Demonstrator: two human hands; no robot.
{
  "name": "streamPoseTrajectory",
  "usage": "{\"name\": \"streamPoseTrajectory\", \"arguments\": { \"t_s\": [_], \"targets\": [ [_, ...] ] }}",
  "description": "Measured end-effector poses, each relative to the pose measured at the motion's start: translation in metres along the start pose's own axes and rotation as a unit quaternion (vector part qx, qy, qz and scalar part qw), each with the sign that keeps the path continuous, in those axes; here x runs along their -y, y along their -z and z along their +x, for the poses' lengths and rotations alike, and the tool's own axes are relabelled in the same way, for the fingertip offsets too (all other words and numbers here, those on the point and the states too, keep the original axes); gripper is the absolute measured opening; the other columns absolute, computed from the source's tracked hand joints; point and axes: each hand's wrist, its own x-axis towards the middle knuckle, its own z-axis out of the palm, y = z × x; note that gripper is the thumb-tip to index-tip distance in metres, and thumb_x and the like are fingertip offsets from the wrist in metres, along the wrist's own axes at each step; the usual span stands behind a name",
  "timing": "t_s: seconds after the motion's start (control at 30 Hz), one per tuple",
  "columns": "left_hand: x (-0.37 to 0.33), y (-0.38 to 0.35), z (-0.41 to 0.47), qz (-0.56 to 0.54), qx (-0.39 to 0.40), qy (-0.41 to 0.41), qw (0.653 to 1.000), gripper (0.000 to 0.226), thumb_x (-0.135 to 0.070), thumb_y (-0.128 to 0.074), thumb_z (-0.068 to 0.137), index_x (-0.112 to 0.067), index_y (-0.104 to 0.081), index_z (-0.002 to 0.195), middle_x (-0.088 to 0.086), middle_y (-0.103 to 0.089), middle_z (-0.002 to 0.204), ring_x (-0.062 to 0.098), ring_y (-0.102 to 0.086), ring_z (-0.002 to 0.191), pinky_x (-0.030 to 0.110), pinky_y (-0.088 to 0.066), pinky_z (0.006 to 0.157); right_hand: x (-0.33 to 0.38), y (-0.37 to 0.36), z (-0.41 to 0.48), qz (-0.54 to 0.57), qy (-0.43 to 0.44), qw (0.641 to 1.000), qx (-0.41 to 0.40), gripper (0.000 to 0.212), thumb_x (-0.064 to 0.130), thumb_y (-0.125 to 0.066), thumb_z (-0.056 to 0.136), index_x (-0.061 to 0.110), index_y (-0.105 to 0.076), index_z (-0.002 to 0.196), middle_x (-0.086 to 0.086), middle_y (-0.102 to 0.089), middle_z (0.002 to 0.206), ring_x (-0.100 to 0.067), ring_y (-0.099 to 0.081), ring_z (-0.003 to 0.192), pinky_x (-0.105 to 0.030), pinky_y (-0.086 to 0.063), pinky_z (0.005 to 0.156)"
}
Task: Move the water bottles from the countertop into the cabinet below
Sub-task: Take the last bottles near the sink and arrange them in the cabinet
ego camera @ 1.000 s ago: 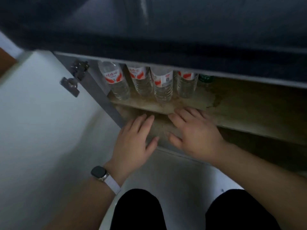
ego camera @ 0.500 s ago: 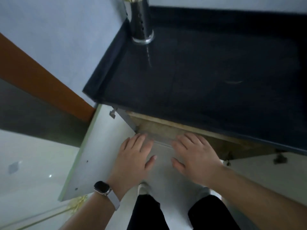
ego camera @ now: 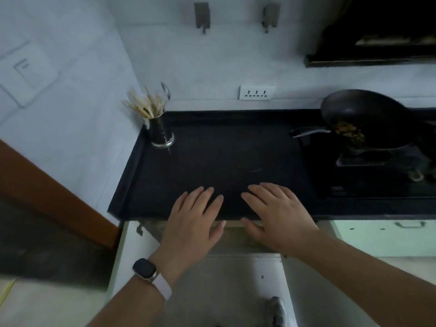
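The left hand (ego camera: pixel 191 223) and right hand (ego camera: pixel 278 218) are both released: fingers straight and slightly spread, palms down, grasping nothing. They lie side by side, apart, over the front edge of the countertop (ego camera: pixel 224 156); whether they touch it cannot be told. A watch (ego camera: pixel 144 267) sits on the left wrist. Below the edge the cabinet (ego camera: pixel 232 234) stands open, its left door (ego camera: pixel 132 246) swung outward; the countertop hides its interior, so the bottles cannot be seen. At the countertop's far left corner stands a holder (ego camera: pixel 161 133) of chopsticks (ego camera: pixel 144 105). A socket (ego camera: pixel 257 92) is on the wall behind. To the right, a wok (ego camera: pixel 361 114) holding food rests on the stove (ego camera: pixel 377 171).
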Motion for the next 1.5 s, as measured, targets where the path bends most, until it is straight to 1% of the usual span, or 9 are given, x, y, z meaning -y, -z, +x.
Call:
{"name": "streamPoseTrajectory", "arguments": {
  "t_s": [0.13,0.33,0.57,0.73,0.9,1.03,1.17,1.33,1.5],
  "targets": [
    [0.002,0.026,0.023,-0.022,-0.038,-0.063,0.997,0.052,-0.046,-0.051,0.094,-0.016,-0.063,0.134,0.009,-0.060,0.141,0.029,-0.052,0.133,0.050,-0.042,0.109,0.006,0.029,-0.021,-0.025,-0.067,0.996,-0.048,0.055,0.055,-0.049,0.087,0.020,-0.064,0.126,-0.002,-0.064,0.129,-0.028,-0.058,0.122,-0.044,-0.045,0.102],
    [-0.024,0.038,0.057,-0.065,-0.063,-0.172,0.981,0.051,-0.045,-0.051,0.095,-0.014,-0.063,0.134,0.011,-0.059,0.141,0.031,-0.051,0.134,0.052,-0.041,0.109,0.007,0.067,-0.069,-0.068,-0.185,0.979,-0.056,0.058,0.058,-0.041,0.088,0.023,-0.061,0.130,0.000,-0.063,0.132,-0.027,-0.057,0.124,-0.045,-0.044,0.103],
    [-0.109,0.030,0.087,-0.133,-0.086,-0.280,0.947,0.048,-0.040,-0.052,0.096,-0.014,-0.062,0.135,0.013,-0.060,0.138,0.032,-0.053,0.132,0.053,-0.043,0.107,-0.018,0.097,-0.151,-0.106,-0.296,0.948,-0.048,0.057,0.057,-0.039,0.092,0.024,-0.056,0.134,0.001,-0.060,0.134,-0.028,-0.054,0.127,-0.047,-0.042,0.105],
    [-0.176,0.024,0.101,-0.156,-0.088,-0.333,0.926,0.047,-0.041,-0.054,0.095,-0.015,-0.063,0.133,0.011,-0.062,0.137,0.032,-0.054,0.131,0.053,-0.043,0.108,-0.042,0.111,-0.206,-0.125,-0.349,0.927,-0.057,0.056,0.055,-0.041,0.091,0.022,-0.057,0.133,-0.001,-0.061,0.134,-0.030,-0.055,0.125,-0.049,-0.043,0.104],
    [-0.259,0.020,0.115,-0.155,-0.081,-0.378,0.909,0.048,-0.041,-0.052,0.095,-0.014,-0.062,0.132,0.012,-0.062,0.136,0.033,-0.055,0.130,0.055,-0.045,0.107,-0.082,0.121,-0.275,-0.133,-0.391,0.907,-0.084,0.056,0.056,-0.044,0.090,0.022,-0.058,0.132,-0.002,-0.060,0.135,-0.030,-0.054,0.126,-0.047,-0.042,0.104],
    [-0.344,0.023,0.117,-0.150,-0.079,-0.403,0.899,0.048,-0.042,-0.050,0.094,-0.015,-0.062,0.131,0.011,-0.061,0.137,0.033,-0.055,0.130,0.055,-0.044,0.107,-0.125,0.129,-0.345,-0.128,-0.411,0.897,-0.102,0.055,0.056,-0.047,0.089,0.020,-0.059,0.130,-0.004,-0.061,0.133,-0.033,-0.055,0.124,-0.048,-0.042,0.103],
    [-0.441,0.028,0.120,-0.152,-0.091,-0.446,0.878,0.047,-0.042,-0.050,0.094,-0.014,-0.064,0.129,0.011,-0.063,0.134,0.033,-0.055,0.129,0.054,-0.043,0.107,-0.167,0.145,-0.424,-0.123,-0.442,0.881,-0.111,0.056,0.057,-0.046,0.089,0.021,-0.058,0.132,-0.004,-0.060,0.134,-0.034,-0.053,0.127,-0.048,-0.040,0.105],
    [-0.559,0.033,0.116,-0.176,-0.118,-0.469,0.857,0.046,-0.040,-0.053,0.092,-0.013,-0.066,0.127,0.013,-0.062,0.135,0.035,-0.055,0.129,0.055,-0.044,0.105,-0.212,0.163,-0.528,-0.134,-0.472,0.864,-0.111,0.058,0.058,-0.046,0.089,0.022,-0.057,0.133,-0.004,-0.058,0.136,-0.034,-0.050,0.129,-0.047,-0.037,0.107],
    [-0.651,0.034,0.111,-0.188,-0.137,-0.498,0.835,0.046,-0.040,-0.054,0.091,-0.013,-0.065,0.126,0.014,-0.062,0.133,0.034,-0.055,0.127,0.051,-0.039,0.106,-0.241,0.180,-0.604,-0.148,-0.496,0.847,-0.120,0.058,0.057,-0.047,0.088,0.020,-0.058,0.133,-0.006,-0.060,0.134,-0.035,-0.051,0.127,-0.048,-0.039,0.107]
  ]
}}
